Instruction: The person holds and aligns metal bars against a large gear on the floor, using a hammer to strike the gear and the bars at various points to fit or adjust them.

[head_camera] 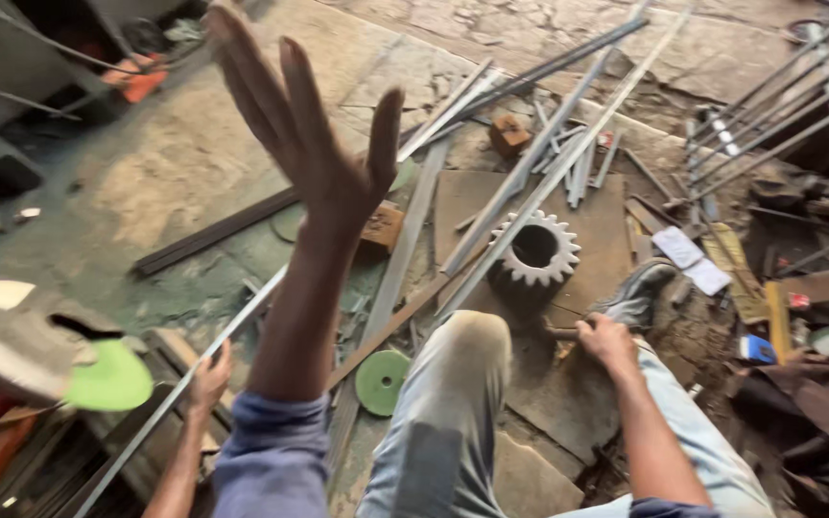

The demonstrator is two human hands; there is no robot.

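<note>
Closest to the camera is the left hand (314, 144), raised high on a blue sleeve, with all fingers spread wide and holding nothing. Below it a knee (458, 374) in pale jeans is bent. The right hand (606, 343) is low, with fingers curled shut just beside a gear wheel (534, 251); what it grips, I cannot tell. The gear wheel lies on a rusty plate (606, 216) on the floor (194, 153), and its axis, with the round bore, points up toward the camera. Two long bars (568, 158) pass just beside its left edge, running from lower left to upper right. At lower left another person's hand (208, 379) holds a thin steel strip (242, 321) with the same direction. A green disc (382, 381) lies flat near the knee.
</note>
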